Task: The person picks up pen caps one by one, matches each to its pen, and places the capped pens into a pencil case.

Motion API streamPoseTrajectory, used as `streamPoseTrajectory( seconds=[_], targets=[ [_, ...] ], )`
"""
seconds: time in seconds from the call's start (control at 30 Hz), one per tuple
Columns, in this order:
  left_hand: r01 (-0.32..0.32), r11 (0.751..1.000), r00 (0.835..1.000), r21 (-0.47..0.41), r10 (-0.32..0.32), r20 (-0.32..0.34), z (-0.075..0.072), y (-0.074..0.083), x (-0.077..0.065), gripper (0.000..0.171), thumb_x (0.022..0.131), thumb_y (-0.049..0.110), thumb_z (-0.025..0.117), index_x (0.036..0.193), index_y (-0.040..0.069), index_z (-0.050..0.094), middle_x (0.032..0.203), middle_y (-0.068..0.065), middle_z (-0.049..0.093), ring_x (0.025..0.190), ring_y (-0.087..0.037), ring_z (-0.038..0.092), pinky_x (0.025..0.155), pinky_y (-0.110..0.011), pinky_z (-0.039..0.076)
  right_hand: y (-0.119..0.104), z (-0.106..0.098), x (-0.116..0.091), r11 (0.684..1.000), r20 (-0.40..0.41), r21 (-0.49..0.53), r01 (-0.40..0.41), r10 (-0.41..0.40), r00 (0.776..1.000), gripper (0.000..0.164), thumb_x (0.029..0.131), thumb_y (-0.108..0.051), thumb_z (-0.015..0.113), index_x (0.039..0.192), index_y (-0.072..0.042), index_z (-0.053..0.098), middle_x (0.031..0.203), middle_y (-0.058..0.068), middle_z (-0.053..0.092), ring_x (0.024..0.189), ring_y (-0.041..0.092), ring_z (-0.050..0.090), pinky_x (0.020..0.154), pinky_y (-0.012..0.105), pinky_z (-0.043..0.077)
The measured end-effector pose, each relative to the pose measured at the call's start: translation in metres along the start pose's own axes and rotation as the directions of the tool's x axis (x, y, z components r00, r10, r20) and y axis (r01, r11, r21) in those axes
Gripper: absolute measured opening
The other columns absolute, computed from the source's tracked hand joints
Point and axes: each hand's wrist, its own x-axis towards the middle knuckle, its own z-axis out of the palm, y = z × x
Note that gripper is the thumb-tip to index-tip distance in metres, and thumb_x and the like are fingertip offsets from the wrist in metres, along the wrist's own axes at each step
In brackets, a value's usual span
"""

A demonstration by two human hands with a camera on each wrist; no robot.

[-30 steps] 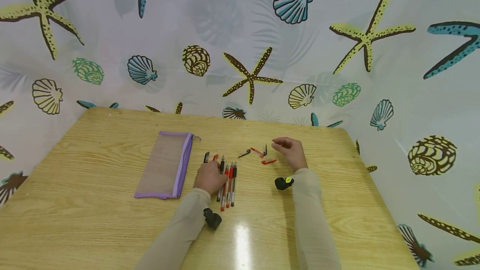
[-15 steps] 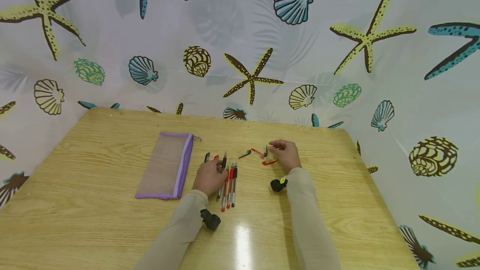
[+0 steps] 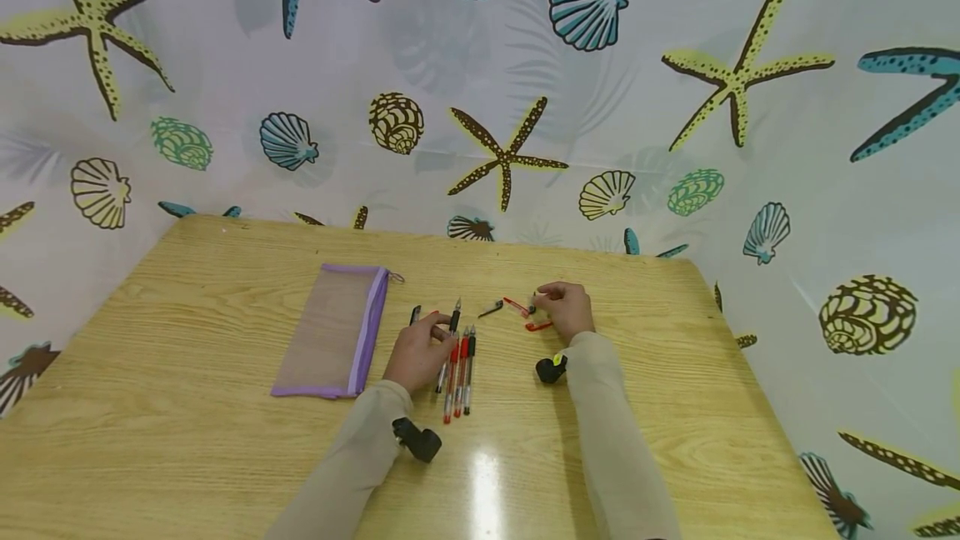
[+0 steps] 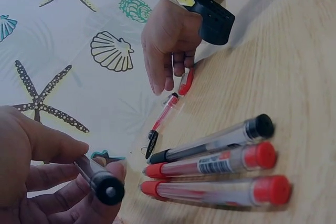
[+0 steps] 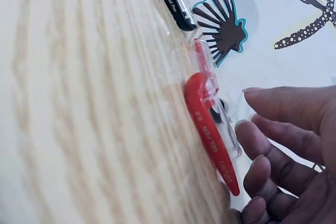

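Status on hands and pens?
Left hand pinches uncapped black gel pen. Three more uncapped pens on table. Right hand near loose black cap, no grip visible. Red cap close by, might obstruct.

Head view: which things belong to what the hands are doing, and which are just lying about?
Seemingly part of the job:
black pen, pinched in the left hand
three uncapped pens on the table
four loose caps near the right hand

Seemingly just there:
purple-edged pouch, untouched; possibly needed later
shell-patterned backdrop
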Motion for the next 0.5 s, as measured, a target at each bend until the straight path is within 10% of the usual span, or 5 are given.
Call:
streamPoseTrajectory(
  seconds=[0.5],
  targets=[
    [0.018, 0.992, 1.0, -0.125, -0.015, 0.023, -0.0046, 0.0022, -0.0044, 0.037, 0.094, 0.01, 0.061, 0.13, 0.002, 0.057, 0.096, -0.01, 0.067, 0.065, -0.021, 0.067, 0.055, -0.03, 0.051, -0.0059, 0.0044, 0.006, 0.98, 0.064, -0.174, -0.093, 0.105, 0.992, 0.023, 0.087, -0.019, 0.073, 0.101, -0.001, 0.072, 0.106, 0.016, 0.068, 0.095, 0.03, 0.062, 0.082, 0.042, 0.05]
  ],
)
